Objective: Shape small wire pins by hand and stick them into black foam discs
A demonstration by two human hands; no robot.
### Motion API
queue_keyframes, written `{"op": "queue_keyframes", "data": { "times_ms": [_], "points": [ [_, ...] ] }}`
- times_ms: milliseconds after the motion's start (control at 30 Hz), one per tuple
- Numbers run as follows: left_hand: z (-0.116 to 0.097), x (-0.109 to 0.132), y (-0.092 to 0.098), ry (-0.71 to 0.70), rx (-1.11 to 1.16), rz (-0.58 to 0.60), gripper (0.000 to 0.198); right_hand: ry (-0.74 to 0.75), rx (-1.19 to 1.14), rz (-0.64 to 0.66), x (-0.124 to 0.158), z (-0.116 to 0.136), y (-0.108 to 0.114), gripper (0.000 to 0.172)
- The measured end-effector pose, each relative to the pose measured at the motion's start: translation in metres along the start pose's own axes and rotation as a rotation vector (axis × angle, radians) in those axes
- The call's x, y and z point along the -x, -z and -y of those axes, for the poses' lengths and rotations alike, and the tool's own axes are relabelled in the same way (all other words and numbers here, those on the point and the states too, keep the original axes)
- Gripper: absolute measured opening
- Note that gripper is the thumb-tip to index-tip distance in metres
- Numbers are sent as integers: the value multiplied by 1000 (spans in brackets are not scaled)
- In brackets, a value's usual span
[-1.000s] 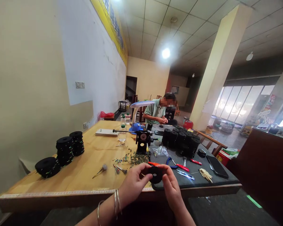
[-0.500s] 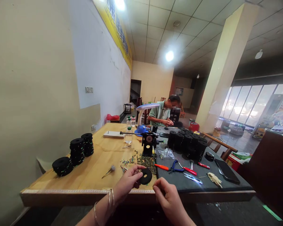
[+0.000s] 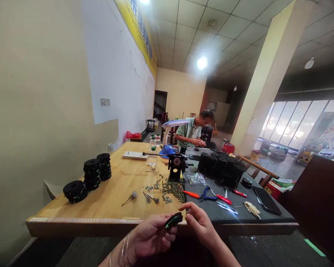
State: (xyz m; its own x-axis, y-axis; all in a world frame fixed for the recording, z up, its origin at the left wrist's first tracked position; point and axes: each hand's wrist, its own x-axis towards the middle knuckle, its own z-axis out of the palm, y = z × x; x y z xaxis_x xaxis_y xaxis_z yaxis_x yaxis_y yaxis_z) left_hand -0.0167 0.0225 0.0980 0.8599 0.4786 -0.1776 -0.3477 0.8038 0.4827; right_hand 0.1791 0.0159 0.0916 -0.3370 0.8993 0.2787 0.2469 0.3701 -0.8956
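Note:
My left hand (image 3: 157, 233) is closed around a black foam spool (image 3: 173, 221), just off the table's front edge. The spool is tilted so its grooved rim shows, with bright green line or small green pieces in the groove. Close beside it on the right is my right hand (image 3: 199, 224), index finger stretched toward the spool and thumb apart. I see nothing between those fingers; a thin thread there would be too fine to make out. Small coloured pieces (image 3: 173, 190) lie scattered beyond my hands, near two little brush-like bundles, one being a grey-tipped bundle (image 3: 133, 194).
Stacked black spools (image 3: 91, 174) stand at left, more spools (image 3: 221, 165) on the dark mat (image 3: 256, 211). A black winding device (image 3: 174, 167) is central. Pliers (image 3: 206, 193), scissors (image 3: 227, 208) and a phone (image 3: 267, 200) lie at right. A co-worker (image 3: 190, 129) sits across the table.
My left hand has turned the spool from showing its flat, holed face to showing its edge, slightly lower. The right hand has moved nearer, its pinched fingers now spread.

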Motion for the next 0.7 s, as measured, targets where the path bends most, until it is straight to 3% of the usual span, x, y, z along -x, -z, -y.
{"op": "queue_keyframes", "data": {
  "times_ms": [133,233,333,433,567,700],
  "points": [
    [7,-3,-1,-26,-59,-46,23,-81,-170,34,3,-5,-11,43],
    [10,-3,1,-246,-372,-125,28,-131,-384,8,2,-5,-13,44],
    [8,0,2,-494,-664,-59,47,-181,-486,-66,2,-10,-16,45],
    [4,3,0,-585,-832,-49,62,-223,-563,-100,3,-15,-22,46],
    [2,2,-4,-689,-986,-150,60,-249,-745,-69,5,-14,-31,44],
    [4,-1,-6,-787,-990,-192,51,-311,-824,-70,5,-9,-41,45]
  ]
}}
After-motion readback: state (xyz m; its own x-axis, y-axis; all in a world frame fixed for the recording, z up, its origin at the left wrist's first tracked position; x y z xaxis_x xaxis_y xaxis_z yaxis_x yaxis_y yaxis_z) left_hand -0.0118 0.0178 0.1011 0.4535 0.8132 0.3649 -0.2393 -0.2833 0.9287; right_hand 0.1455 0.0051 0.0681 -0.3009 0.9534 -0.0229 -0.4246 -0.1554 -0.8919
